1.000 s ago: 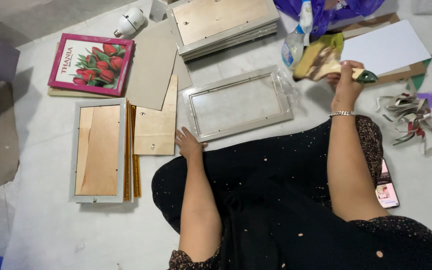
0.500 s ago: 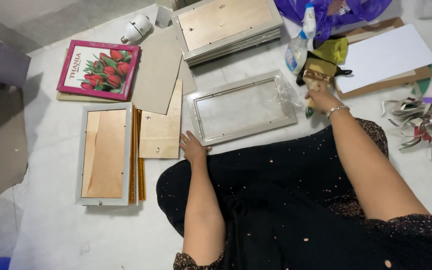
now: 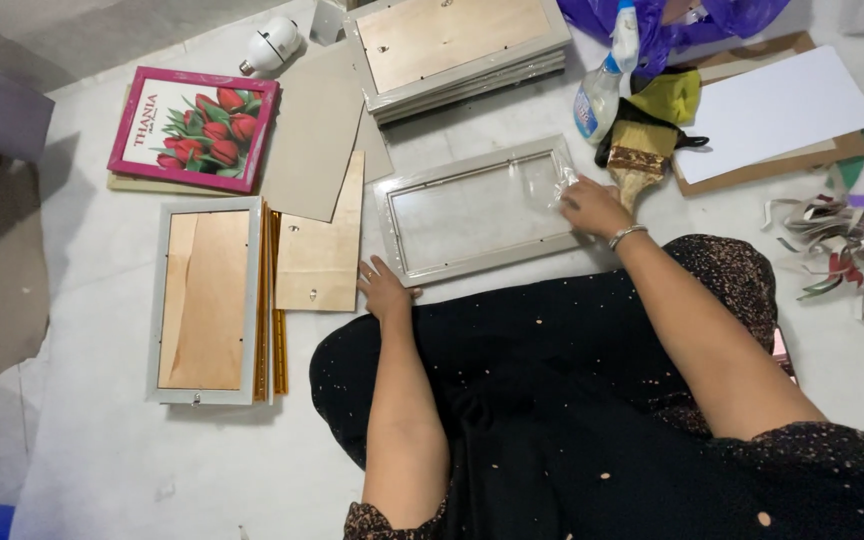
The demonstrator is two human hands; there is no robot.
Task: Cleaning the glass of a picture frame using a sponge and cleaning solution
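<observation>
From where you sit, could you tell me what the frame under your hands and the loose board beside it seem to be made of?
The picture frame looks like silver-painted wood or plastic; its pale moulding gives no more away. Its pane reflects light, so probably glass. The backing board looks like thin plywood or fibreboard: matt, tan, faint grain.

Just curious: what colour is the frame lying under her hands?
Pale silver-grey frame, seen in the head view.

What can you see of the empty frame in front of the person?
The frame is a pale grey-white rectangle with a moulded rim and a clear pane, no picture inside. It lies flat on the white floor covering, long side toward the person and slightly skewed. The left hand rests at its near left corner; the right hand presses a crumpled clear wrap at its right end.
</observation>
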